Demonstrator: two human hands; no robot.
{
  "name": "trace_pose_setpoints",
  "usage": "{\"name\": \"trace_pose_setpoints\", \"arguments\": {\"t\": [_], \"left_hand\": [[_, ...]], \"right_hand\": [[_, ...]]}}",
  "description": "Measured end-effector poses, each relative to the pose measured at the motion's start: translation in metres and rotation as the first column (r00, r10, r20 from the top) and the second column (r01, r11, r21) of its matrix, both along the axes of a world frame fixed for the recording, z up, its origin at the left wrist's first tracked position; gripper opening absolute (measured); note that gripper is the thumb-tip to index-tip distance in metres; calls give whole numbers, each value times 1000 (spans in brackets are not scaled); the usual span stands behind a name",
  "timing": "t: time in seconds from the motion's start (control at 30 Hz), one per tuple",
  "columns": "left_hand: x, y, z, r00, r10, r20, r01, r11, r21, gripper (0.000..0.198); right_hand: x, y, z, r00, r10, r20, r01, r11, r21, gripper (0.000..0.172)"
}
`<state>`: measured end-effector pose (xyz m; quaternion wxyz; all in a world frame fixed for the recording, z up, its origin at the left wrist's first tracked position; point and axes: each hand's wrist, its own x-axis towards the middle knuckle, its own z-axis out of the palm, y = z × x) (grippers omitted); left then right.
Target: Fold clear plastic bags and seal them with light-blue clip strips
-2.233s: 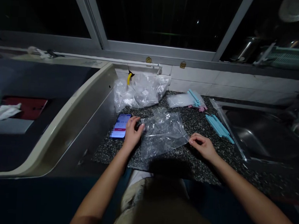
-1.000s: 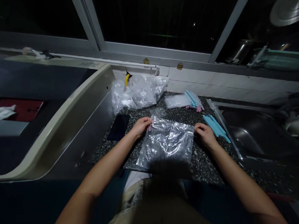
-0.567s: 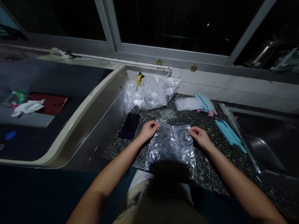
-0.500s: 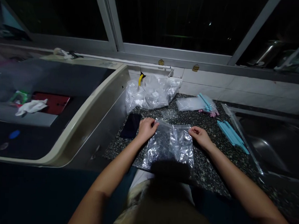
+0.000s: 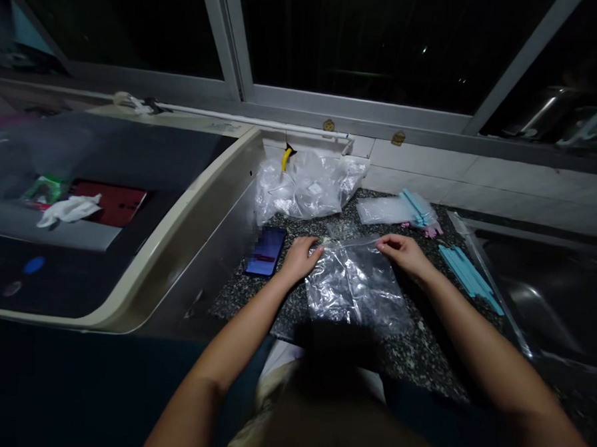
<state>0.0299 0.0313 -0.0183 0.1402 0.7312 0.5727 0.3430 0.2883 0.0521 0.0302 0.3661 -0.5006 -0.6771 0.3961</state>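
Observation:
A clear plastic zip bag (image 5: 353, 280) lies spread over the dark speckled counter in front of me. My left hand (image 5: 300, 258) pinches its top left corner between thumb and fingers. At the opposite top corner, my right hand (image 5: 402, 250) grips the bag's edge, lifted slightly off the counter. The bag looks flat, with creases catching the light. Just left of my left hand lies a phone (image 5: 266, 251) with its screen lit. Several light blue strips (image 5: 468, 276) rest to the right of my right hand.
Crumpled clear plastic bags (image 5: 308, 187) lie against the tiled wall. A translucent packet (image 5: 379, 210) holds more blue strips beside small pink pieces (image 5: 431, 230). On the right is a metal sink (image 5: 530, 289). A washing machine (image 5: 179, 204) stands left, bearing a white tissue (image 5: 71, 210) and a red object (image 5: 112, 202).
The phone's screen has lit up. The bag's top right corner has risen with my right hand, and its lower end has swung a little to the right.

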Motion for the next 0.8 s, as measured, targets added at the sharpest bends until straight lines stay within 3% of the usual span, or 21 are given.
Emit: {"name": "trace_pose_setpoints", "arguments": {"t": [0.17,0.3,0.4,0.47,0.53,0.6,0.67,0.73,0.8], "left_hand": [[7,-1,13,992,-123,0,123,989,-82,37],[11,4,28,994,-59,-94,46,990,-135,47],[14,12,33,986,-154,68,165,962,-218,50],[16,16,31,938,-251,240,317,900,-300,42],[18,19,27,885,-264,383,405,843,-354,30],[17,20,21,847,-200,493,407,840,-359,26],[14,18,16,802,-94,589,350,874,-338,27],[9,16,12,732,6,681,291,901,-321,30],[3,16,10,649,87,756,240,919,-312,35]], "right_hand": [[-9,12,26,982,159,102,-161,987,14,29],[-20,16,42,946,279,167,-281,960,-11,27],[-28,17,50,917,338,212,-342,940,-17,27],[-32,18,53,902,365,231,-375,927,-1,28],[-34,20,54,897,365,249,-384,923,31,28],[-31,23,55,909,315,274,-349,934,83,29],[-22,25,53,939,186,288,-241,956,167,32],[-5,23,45,974,-21,224,-43,960,276,37],[15,17,31,973,-223,59,193,928,319,42]]}}
